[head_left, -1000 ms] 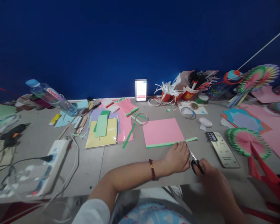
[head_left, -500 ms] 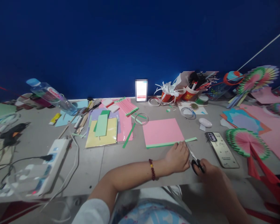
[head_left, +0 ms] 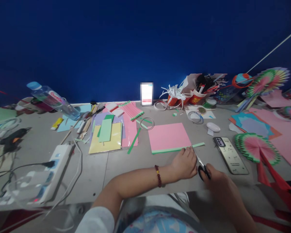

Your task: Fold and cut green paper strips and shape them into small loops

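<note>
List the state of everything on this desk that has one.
scissors: held in right hand, tips at green strip
green strip: flat, under pink sheet, left hand touching it
phone: face down
water bottle: lying tilted, cap on
power strip: one black plug in

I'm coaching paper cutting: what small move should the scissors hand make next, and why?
Probably snip across the green strip: the scissors in the right hand point at it beside the pink sheet, and the left hand holds it down.
</note>
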{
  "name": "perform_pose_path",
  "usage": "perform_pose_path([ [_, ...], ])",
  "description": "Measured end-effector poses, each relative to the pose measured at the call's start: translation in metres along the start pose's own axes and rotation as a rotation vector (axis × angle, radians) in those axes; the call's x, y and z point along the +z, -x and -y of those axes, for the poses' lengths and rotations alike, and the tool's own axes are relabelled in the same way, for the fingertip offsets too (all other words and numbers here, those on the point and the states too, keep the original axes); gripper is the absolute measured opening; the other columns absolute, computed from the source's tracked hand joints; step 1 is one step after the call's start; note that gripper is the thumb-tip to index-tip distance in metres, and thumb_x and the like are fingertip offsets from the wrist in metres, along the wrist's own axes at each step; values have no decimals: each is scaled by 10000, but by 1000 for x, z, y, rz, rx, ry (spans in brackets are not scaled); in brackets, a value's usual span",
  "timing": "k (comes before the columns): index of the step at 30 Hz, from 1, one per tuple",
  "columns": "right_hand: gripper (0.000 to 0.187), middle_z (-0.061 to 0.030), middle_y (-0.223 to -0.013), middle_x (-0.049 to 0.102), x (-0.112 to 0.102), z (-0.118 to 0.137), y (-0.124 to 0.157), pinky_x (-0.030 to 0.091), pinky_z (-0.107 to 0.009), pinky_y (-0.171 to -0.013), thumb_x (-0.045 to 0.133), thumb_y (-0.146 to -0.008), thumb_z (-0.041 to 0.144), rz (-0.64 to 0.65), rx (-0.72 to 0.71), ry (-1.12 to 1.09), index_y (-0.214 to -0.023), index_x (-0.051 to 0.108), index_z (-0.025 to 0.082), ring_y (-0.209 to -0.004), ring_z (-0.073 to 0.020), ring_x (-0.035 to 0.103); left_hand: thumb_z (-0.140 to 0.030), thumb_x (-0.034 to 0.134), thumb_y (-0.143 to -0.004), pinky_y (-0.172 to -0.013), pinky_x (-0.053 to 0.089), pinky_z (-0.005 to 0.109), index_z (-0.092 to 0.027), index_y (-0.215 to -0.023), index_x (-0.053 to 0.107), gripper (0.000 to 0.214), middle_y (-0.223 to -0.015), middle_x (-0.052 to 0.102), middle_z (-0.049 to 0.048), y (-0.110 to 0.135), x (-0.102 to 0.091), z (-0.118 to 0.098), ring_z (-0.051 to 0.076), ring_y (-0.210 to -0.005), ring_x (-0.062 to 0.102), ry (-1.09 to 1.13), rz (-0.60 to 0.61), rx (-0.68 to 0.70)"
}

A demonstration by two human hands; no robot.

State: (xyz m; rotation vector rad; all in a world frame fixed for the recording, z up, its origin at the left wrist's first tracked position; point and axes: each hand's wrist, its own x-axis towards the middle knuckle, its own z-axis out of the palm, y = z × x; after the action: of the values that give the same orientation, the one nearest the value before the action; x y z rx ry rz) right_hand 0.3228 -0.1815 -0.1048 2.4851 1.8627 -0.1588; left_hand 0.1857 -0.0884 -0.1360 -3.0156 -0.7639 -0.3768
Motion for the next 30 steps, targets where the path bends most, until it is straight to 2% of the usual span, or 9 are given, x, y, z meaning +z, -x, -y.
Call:
perform_pose_path([
  [4,189,-43,-573,622,-7,5,-2,182,-253,-500,461,-914,306,127,45,7,-755,507,215,-499,-171,572,-412,381,-919,-1003,359,391,19,-1277,506,573,-1350,520,229,0,0,0,310,-1208,493,6,4,0],
  [10,175,-49,-582,632,-7,5,-3,175,-256,-514,472,-906,306,117,28,27,-772,526,207,-499,-169,562,-407,393,-914,-991,362,388,24,-1280,481,572,-1350,499,252,1,-1,0,308,-1197,492,0,17,3],
  [19,147,-55,-624,651,-9,9,-2,195,-247,-514,469,-912,288,182,53,4,-800,513,201,-540,-177,587,-404,372,-926,-986,364,388,8,-1239,497,532,-1338,500,254,0,-2,0,311,-1191,499,6,14,2],
  [30,150,-61,-618,648,-3,6,-2,182,-250,-515,454,-917,273,156,25,-26,-790,490,200,-535,-179,589,-411,394,-918,-984,367,392,12,-1237,499,540,-1337,500,260,0,-1,0,313,-1180,499,21,10,-3],
])
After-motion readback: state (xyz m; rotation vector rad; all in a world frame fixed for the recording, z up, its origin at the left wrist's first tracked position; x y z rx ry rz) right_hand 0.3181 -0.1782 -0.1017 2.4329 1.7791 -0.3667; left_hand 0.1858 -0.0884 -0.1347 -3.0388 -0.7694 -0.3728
